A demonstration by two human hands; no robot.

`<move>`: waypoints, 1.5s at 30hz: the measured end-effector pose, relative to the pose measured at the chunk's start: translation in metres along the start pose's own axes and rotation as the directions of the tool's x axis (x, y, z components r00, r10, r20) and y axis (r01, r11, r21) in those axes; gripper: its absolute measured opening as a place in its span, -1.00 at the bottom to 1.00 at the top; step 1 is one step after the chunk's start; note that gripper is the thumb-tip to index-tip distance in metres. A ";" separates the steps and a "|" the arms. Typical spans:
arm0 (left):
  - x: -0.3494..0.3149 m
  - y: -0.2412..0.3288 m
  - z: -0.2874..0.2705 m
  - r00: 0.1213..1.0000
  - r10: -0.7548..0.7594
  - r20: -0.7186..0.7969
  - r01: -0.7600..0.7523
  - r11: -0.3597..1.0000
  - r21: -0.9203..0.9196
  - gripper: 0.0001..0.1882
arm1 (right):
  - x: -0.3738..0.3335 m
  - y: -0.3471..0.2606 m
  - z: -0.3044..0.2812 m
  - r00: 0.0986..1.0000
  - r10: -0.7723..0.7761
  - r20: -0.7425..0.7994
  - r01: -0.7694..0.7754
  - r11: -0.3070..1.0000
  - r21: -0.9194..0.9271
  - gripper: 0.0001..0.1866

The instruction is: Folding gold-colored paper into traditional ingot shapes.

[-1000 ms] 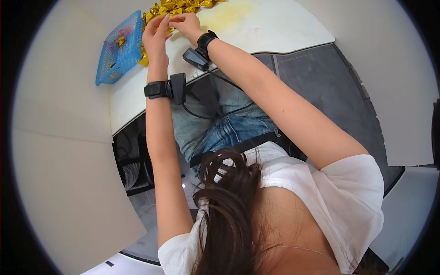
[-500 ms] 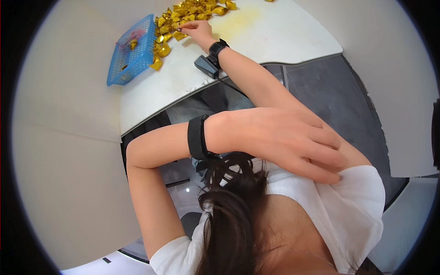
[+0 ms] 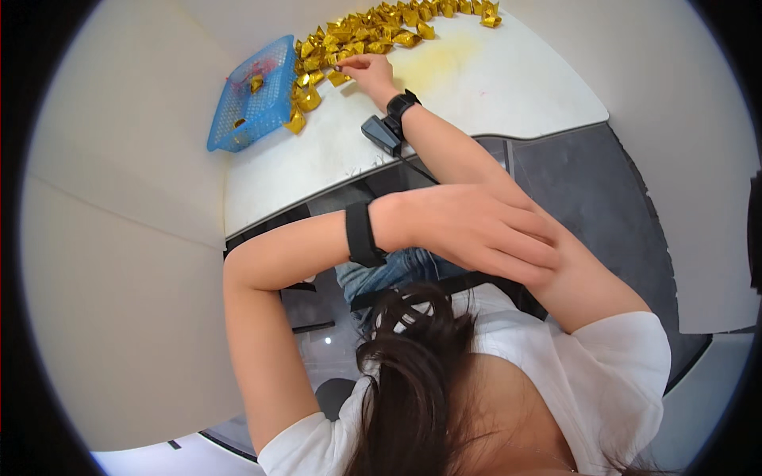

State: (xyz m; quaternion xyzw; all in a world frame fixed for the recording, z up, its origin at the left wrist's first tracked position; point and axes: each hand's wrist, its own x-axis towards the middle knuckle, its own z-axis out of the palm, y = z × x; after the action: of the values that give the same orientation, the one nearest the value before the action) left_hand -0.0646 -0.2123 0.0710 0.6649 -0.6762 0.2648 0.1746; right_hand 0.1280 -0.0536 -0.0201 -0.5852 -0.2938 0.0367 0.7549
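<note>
Foil pieces [image 3: 343, 33] | gold | any lettering too small | right hand [image 3: 371, 74] beside them

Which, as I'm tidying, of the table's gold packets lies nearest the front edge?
The gold packet beside the near right corner of the blue basket; the others lie farther back.

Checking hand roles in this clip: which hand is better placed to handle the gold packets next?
Likely the right hand: its fingers are at the near edge of the gold packets. The left hand is at the right arm, well away from them.
</note>
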 end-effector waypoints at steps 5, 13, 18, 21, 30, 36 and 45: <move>-0.033 -0.008 -0.020 0.902 -0.398 0.165 0.426 0.881 -0.203 -0.70 | 0.003 0.001 -0.006 1.000 -0.007 -0.021 0.006 0.999 -0.050 -0.87; 0.004 -0.002 -0.001 0.993 -0.098 -0.066 0.079 0.967 -0.240 -0.73 | -0.001 -0.006 0.004 1.000 -0.021 0.017 0.021 1.000 -0.012 -0.88; -0.072 -0.019 -0.047 0.912 -0.247 0.328 0.235 0.969 0.078 -0.88 | 0.013 0.004 -0.010 0.996 -0.045 -0.073 0.050 0.996 0.071 -0.89; -0.113 -0.031 -0.088 0.773 -0.613 0.163 0.572 0.784 0.241 -0.83 | 0.009 -0.001 -0.007 0.998 -0.003 -0.067 0.016 0.981 0.191 -0.88; -0.208 -0.085 -0.118 0.162 -0.658 -0.736 0.987 0.114 0.116 -0.69 | 0.010 -0.008 -0.006 0.981 0.167 0.104 -0.195 0.769 0.608 -0.81; -0.220 -0.099 -0.093 -0.233 -0.836 -0.497 0.894 0.018 -0.449 -0.49 | 0.009 -0.009 -0.010 0.976 0.189 0.110 -0.217 0.781 0.586 -0.82; -0.247 -0.108 -0.069 -0.310 -0.664 -0.681 0.851 0.126 -0.510 -0.60 | 0.004 -0.007 -0.011 0.977 0.192 0.091 -0.207 0.771 0.602 -0.76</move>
State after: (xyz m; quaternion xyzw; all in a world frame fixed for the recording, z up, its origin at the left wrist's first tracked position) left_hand 0.0484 0.0301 -0.0052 0.7180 0.1523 0.4228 0.5316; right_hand 0.1343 -0.0637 -0.0139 -0.3388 -0.2117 0.2161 0.8909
